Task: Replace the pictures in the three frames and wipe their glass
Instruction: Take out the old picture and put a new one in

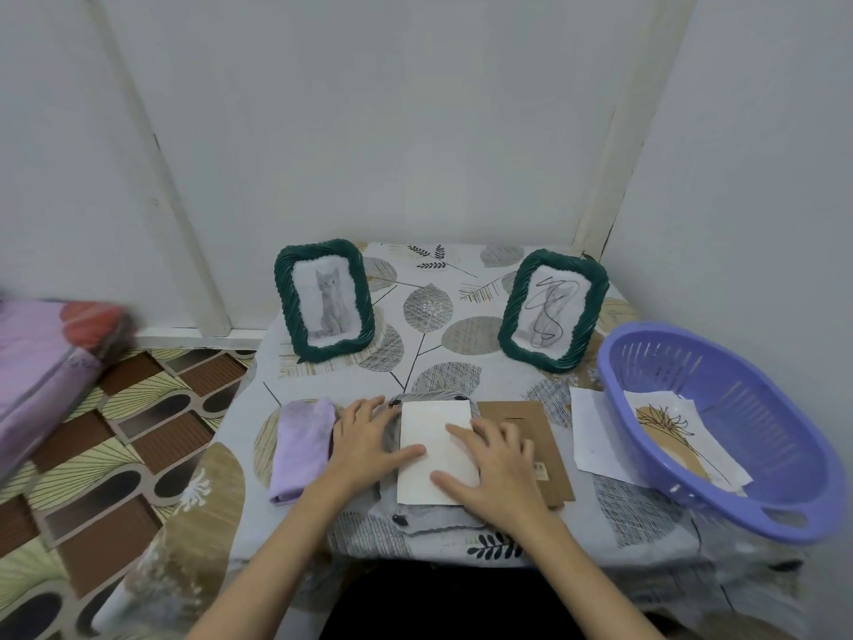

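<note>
A grey frame point(424, 517) lies face down at the table's front, with a white picture sheet point(429, 436) lying on its back. My left hand point(364, 436) rests flat on the frame's left side, thumb on the sheet. My right hand point(494, 459) presses flat on the sheet's right half. A brown backing board point(531, 422) lies just right of the frame. Two green frames stand behind: one with a cat picture point(325, 300), one with a scribble drawing point(551, 311). A folded lilac cloth point(300, 448) lies left of my left hand.
A purple plastic basket point(784, 496) at the right edge holds a plant print point(678, 436). A white sheet point(593, 431) lies beside it. White walls close the back and right. A pink bundle point(41, 362) sits off the table's left.
</note>
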`<state>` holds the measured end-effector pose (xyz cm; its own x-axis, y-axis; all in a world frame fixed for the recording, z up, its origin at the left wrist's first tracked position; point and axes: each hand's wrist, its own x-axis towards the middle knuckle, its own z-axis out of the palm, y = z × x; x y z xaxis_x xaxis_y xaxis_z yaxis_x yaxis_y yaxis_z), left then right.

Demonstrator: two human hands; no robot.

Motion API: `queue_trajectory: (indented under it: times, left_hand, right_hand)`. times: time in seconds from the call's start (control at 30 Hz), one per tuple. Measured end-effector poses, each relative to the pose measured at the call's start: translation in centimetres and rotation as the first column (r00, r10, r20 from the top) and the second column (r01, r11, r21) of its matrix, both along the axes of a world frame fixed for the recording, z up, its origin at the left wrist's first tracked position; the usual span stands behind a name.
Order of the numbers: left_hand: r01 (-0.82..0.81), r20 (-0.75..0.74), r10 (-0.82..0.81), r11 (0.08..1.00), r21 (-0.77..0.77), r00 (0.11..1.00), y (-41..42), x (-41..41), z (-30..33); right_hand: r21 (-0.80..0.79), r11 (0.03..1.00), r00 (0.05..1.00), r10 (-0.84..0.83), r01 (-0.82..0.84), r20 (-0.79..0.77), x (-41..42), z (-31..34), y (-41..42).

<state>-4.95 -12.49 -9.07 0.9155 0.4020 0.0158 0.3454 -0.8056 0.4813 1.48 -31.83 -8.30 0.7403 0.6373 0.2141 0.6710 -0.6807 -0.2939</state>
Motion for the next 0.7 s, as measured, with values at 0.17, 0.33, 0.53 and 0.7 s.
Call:
queue_trajectory:
  times: [0.17, 0.33, 0.53, 0.7]
  left_hand:
    - [-0.008, 0.025, 0.009, 0.998, -0.056, 1.0, 0.1, 0.0, -0.3]
    - [0.02, 0.025, -0.019, 0.999, -0.042, 1.0, 0.3, 0.9, 0.3]
    - [0.065, -0.141, -0.063, 0.998, 0.009, 0.988, 0.9, 2.1, 1.7]
    - [0.071, -0.021, -0.073, 0.993, -0.09, 0.997, 0.6, 2.6, 2.2]
  right_hand:
    - [-0.027, 1.0, 1.0, 0.008, -0.008, 0.028, -0.4, -1.3, 0.2]
    - [-0.069, 0.997, 0.999, -0.017, 0.021, 0.049, -0.8, -1.3, 0.0]
    - [-0.081, 0.997, 1.0, -0.018, 0.019, 0.018, -0.9, -1.3, 0.1]
    - [-0.082, 0.997, 1.0, -0.008, 0.008, 0.009, -0.8, -1.2, 0.0]
